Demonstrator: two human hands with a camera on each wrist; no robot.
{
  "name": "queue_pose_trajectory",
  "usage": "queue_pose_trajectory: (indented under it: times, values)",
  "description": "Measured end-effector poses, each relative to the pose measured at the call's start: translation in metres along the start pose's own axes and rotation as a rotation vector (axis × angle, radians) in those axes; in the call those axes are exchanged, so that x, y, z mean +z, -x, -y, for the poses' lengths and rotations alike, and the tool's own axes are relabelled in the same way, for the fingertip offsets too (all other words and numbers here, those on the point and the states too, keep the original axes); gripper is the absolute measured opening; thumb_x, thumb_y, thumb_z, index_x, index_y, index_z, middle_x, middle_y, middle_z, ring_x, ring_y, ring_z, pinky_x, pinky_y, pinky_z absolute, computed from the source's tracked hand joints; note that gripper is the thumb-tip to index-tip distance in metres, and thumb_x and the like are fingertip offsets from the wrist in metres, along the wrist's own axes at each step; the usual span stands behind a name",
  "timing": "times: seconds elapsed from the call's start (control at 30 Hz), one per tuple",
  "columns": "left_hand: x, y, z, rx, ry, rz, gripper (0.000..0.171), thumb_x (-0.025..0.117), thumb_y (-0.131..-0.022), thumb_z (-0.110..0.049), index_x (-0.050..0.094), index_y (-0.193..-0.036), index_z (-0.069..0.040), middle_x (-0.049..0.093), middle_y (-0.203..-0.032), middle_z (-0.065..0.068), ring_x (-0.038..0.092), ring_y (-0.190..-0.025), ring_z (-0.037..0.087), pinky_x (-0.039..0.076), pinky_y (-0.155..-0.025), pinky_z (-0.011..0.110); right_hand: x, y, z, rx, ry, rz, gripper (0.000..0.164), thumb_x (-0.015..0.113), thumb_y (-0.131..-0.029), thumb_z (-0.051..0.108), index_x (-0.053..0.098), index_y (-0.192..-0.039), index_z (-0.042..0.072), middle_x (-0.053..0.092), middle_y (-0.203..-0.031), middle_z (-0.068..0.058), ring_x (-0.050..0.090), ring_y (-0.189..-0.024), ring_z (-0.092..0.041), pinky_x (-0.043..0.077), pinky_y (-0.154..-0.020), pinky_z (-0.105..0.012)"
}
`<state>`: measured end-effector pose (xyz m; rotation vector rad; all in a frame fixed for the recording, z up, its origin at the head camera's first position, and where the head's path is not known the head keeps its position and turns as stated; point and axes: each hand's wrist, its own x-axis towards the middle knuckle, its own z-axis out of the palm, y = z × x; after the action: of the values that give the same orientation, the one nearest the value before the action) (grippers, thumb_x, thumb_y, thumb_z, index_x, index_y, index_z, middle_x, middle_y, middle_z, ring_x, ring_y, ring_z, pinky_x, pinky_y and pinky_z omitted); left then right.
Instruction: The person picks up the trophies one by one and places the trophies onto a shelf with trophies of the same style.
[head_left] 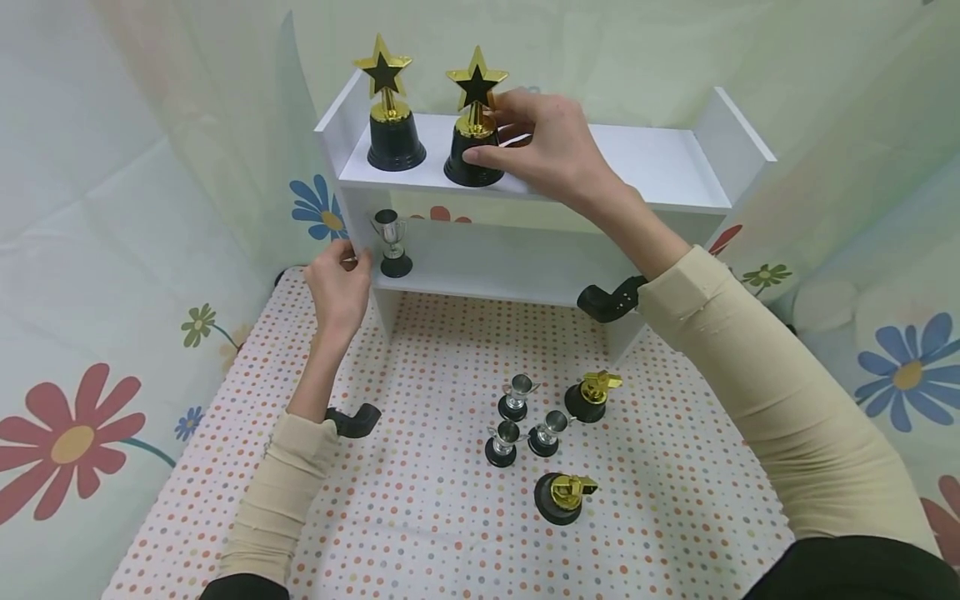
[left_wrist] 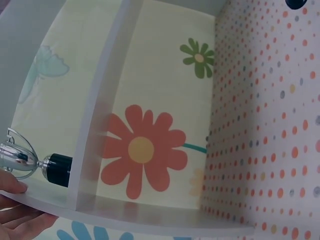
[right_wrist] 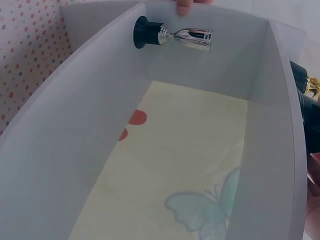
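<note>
My right hand holds a gold star trophy by its black base, thumb in front and fingers behind, at the top board of the white shelf. Left of it another star trophy stands upright on the same board. With my left hand I grip the shelf's left side panel, the thumb inside its front edge and the fingers outside. Close to that thumb, a small silver cup trophy stands at the left end of the middle board.
On the dotted cloth before the shelf stand three silver cups and two more star trophies. The shelf's raised right side bounds the top board. Flowered sheets hang behind and at both sides.
</note>
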<state>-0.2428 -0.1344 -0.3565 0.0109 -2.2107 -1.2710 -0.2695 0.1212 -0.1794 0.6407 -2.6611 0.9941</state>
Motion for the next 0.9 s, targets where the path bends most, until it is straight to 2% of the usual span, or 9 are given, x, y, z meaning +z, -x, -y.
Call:
queue_pose_trajectory:
  times: [0.17,0.53,0.73,0.9]
  values:
    - [0.0,0.0,0.0,-0.007,-0.001,0.005,0.022,0.061,-0.093,-0.012,0.07,-0.106,0.004,0.072,-0.104,0.022,0.074,-0.085,0.031,0.059,-0.074,0.043,0.0,0.003,-0.001,0.015,-0.005,-0.008,0.068,0.078,-0.079,0.04,0.052,-0.138,0.018,0.067,-0.127,-0.002,0.065,-0.113,-0.011,0.05,-0.095,-0.026]
    - [0.001,-0.002,0.002,0.022,0.006,0.002,0.021,0.061,-0.092,-0.01,0.07,-0.103,0.004,0.073,-0.101,0.021,0.073,-0.083,0.031,0.059,-0.073,0.042,-0.008,0.013,-0.007,0.03,-0.065,-0.018,0.065,0.078,-0.08,0.038,0.053,-0.137,0.019,0.066,-0.126,-0.001,0.065,-0.111,-0.014,0.05,-0.096,-0.024]
    - [0.0,-0.003,0.004,0.029,0.0,-0.001,0.02,0.062,-0.092,-0.011,0.07,-0.103,0.004,0.073,-0.101,0.021,0.073,-0.083,0.03,0.059,-0.071,0.041,-0.015,0.022,-0.009,0.034,-0.058,-0.045,0.062,0.077,-0.081,0.039,0.053,-0.136,0.023,0.066,-0.126,0.001,0.065,-0.11,-0.013,0.05,-0.094,-0.025]
    - [0.0,-0.004,0.005,0.027,-0.002,-0.006,0.021,0.061,-0.093,-0.011,0.07,-0.103,0.005,0.073,-0.1,0.022,0.073,-0.082,0.031,0.059,-0.071,0.043,-0.019,0.03,-0.011,0.036,-0.072,-0.074,0.058,0.076,-0.082,0.036,0.055,-0.135,0.021,0.068,-0.125,-0.002,0.065,-0.11,-0.015,0.05,-0.096,-0.026]
